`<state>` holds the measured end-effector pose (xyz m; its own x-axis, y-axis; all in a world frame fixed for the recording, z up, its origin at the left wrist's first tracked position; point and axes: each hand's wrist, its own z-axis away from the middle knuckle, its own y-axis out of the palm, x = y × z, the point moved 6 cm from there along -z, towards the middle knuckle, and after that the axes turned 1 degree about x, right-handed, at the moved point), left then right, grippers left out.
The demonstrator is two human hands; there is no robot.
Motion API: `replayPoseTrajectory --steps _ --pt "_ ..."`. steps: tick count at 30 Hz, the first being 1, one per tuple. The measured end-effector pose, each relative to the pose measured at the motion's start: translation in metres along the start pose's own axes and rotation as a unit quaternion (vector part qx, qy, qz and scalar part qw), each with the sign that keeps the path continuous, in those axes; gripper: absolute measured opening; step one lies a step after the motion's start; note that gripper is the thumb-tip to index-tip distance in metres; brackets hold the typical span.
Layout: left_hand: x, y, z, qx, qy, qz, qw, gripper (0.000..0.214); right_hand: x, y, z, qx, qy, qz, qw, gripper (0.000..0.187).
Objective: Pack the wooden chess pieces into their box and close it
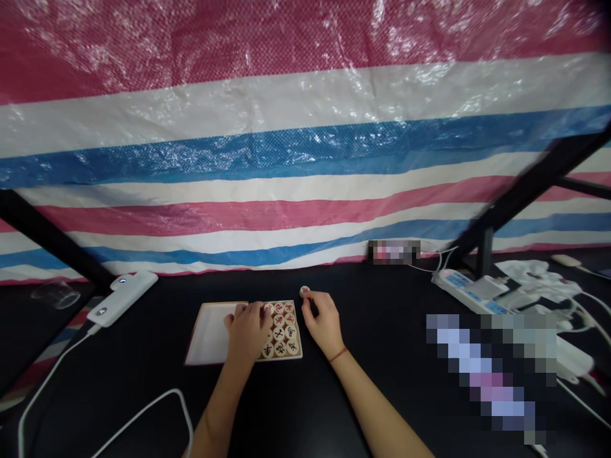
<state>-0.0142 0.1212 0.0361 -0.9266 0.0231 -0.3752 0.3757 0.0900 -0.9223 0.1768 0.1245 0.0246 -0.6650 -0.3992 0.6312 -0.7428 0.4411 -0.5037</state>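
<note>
1. Xiangqi piece is in my right hand. The fingertips pinch it at its edge, so this hand is grasping and not released. The piece is just beyond the top right corner of the tray.
2. My left hand is over the tray. Its fingers are curled and reach the top row of the other pieces. I cannot tell if it grasps one of them.
3. Wooden tray lies on the black table, between my two hands. The pieces are packed close in its right part, and a white card fills the left part.
4. Right of the tray, the table has open room for moving, up to the power strip, which is well apart. Left of the tray, there is also room before the white power bank.
5. Behind the table's far edge hangs a striped tarp. A red string is around my right wrist.
</note>
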Motion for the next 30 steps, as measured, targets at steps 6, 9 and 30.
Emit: replayPoseTrajectory --steps 6,9,30 --pt "-0.003 -0.012 0.002 -0.054 0.016 0.148 0.987 0.021 0.034 0.005 0.004 0.100 -0.076 -0.030 0.992 0.021" --pt "-0.014 -0.013 0.008 -0.035 0.047 0.253 0.966 0.025 0.047 0.007 0.010 0.128 -0.092 -0.064 0.985 0.027" --pt "0.008 0.013 0.005 -0.029 0.021 0.401 0.915 0.036 -0.043 -0.013 -0.005 0.045 0.087 0.116 0.988 0.021"
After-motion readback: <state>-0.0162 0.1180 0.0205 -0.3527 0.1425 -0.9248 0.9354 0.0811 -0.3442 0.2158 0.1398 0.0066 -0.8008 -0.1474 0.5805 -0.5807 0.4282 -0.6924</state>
